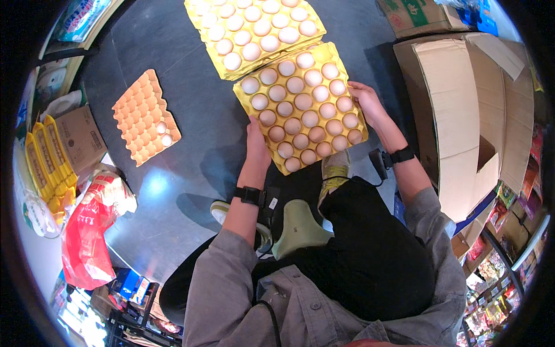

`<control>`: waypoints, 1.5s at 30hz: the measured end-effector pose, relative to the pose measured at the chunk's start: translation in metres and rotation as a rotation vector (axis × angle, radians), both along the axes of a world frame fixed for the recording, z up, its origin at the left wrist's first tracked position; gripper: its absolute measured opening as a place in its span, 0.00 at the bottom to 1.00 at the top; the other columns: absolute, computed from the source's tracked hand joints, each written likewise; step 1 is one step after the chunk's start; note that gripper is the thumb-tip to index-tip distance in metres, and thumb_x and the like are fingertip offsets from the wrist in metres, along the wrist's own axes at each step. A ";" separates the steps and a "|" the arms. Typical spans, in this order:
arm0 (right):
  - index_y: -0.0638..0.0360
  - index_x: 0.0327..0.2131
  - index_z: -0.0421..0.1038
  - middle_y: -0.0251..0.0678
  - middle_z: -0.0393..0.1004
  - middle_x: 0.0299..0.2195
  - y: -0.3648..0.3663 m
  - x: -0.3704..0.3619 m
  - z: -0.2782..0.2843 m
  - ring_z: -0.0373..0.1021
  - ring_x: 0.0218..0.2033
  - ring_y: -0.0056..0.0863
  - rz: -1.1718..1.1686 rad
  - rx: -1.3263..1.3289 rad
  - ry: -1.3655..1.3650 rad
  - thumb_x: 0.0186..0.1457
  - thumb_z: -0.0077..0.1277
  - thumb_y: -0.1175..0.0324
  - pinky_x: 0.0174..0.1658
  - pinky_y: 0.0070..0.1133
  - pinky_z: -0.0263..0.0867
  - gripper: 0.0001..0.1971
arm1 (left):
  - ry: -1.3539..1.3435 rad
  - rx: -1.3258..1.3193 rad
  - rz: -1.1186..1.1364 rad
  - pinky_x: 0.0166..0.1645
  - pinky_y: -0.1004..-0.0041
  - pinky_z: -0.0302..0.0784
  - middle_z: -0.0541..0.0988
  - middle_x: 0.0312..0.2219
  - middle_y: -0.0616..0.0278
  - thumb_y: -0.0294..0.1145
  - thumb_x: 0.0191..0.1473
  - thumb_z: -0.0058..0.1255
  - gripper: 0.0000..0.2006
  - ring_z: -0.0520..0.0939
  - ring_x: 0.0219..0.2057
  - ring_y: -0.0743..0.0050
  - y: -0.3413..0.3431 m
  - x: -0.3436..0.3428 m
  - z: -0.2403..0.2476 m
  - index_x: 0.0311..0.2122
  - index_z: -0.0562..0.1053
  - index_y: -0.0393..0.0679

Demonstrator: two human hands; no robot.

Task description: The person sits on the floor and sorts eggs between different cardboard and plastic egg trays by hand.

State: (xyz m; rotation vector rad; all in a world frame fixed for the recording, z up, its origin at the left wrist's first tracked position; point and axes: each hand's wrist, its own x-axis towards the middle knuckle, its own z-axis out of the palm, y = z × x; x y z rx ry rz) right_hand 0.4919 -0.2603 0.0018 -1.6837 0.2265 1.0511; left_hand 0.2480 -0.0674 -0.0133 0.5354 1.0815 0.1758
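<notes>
A full yellow egg tray [300, 107] is gripped at both ends: left hand [256, 140] clamped on its near-left edge, right hand [365, 99] closed on the right edge. The tray is held low over the dark floor [191, 115], its upper corner overlapping or touching a 2nd full yellow tray [254, 32] lying further out; actual contact cannot be told. All visible cups in both yellow trays appear filled with pale eggs. An orange pulp tray [144, 115] lies well apart to the left, with only 2 eggs [163, 133] in it, the rest bare. An open cardboard box [468, 110] stands just right of the right hand. Judged: 2 trays filled, the held one not yet set down; orange tray barely started.
</notes>
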 end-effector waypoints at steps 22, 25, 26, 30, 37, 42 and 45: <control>0.64 0.51 0.69 0.32 0.74 0.43 -0.008 0.008 -0.018 0.67 0.39 0.20 0.110 -0.017 0.026 0.58 0.49 0.62 0.44 0.17 0.62 0.21 | -0.054 0.046 -0.080 0.60 0.63 0.61 0.64 0.57 0.58 0.54 0.64 0.30 0.30 0.66 0.57 0.64 0.005 -0.003 0.002 0.61 0.55 0.39; 0.59 0.51 0.69 0.24 0.72 0.39 -0.012 0.004 -0.025 0.64 0.36 0.13 0.175 0.039 -0.037 0.60 0.47 0.58 0.42 0.14 0.60 0.19 | 0.022 0.087 -0.098 0.60 0.63 0.61 0.63 0.57 0.55 0.56 0.63 0.31 0.33 0.66 0.56 0.63 0.003 -0.006 -0.003 0.61 0.54 0.37; 0.59 0.51 0.69 0.24 0.72 0.39 -0.014 0.003 -0.026 0.64 0.37 0.13 0.174 0.046 -0.047 0.61 0.47 0.58 0.43 0.15 0.60 0.20 | 0.077 0.101 -0.100 0.60 0.63 0.61 0.63 0.57 0.54 0.57 0.63 0.31 0.33 0.66 0.57 0.62 0.001 -0.008 -0.005 0.61 0.54 0.37; 0.62 0.51 0.68 0.28 0.73 0.43 -0.015 0.000 -0.026 0.66 0.41 0.16 0.213 0.045 -0.077 0.61 0.46 0.60 0.46 0.15 0.62 0.19 | 0.233 0.145 -0.143 0.60 0.63 0.60 0.62 0.58 0.52 0.59 0.62 0.31 0.36 0.65 0.57 0.61 -0.004 -0.011 -0.002 0.61 0.52 0.35; 0.68 0.50 0.68 0.35 0.74 0.41 -0.015 -0.018 -0.043 0.69 0.39 0.21 0.177 -0.009 -0.266 0.61 0.47 0.63 0.43 0.17 0.65 0.19 | 0.139 0.098 -0.138 0.62 0.63 0.58 0.61 0.58 0.55 0.57 0.63 0.31 0.34 0.63 0.59 0.63 0.001 -0.016 -0.006 0.62 0.52 0.37; 0.65 0.48 0.71 0.43 0.71 0.41 -0.018 -0.016 -0.058 0.68 0.41 0.30 0.316 -0.100 -0.507 0.61 0.46 0.61 0.47 0.23 0.64 0.19 | 0.179 0.087 -0.080 0.59 0.64 0.61 0.65 0.55 0.54 0.57 0.63 0.31 0.32 0.66 0.55 0.64 -0.004 -0.016 -0.008 0.59 0.55 0.36; 0.61 0.48 0.72 0.45 0.69 0.40 -0.022 -0.028 -0.058 0.65 0.44 0.35 0.368 -0.246 -0.706 0.61 0.47 0.58 0.50 0.25 0.62 0.18 | 0.146 0.097 -0.067 0.58 0.65 0.63 0.66 0.53 0.53 0.56 0.64 0.30 0.32 0.68 0.54 0.64 -0.004 -0.018 -0.014 0.58 0.56 0.36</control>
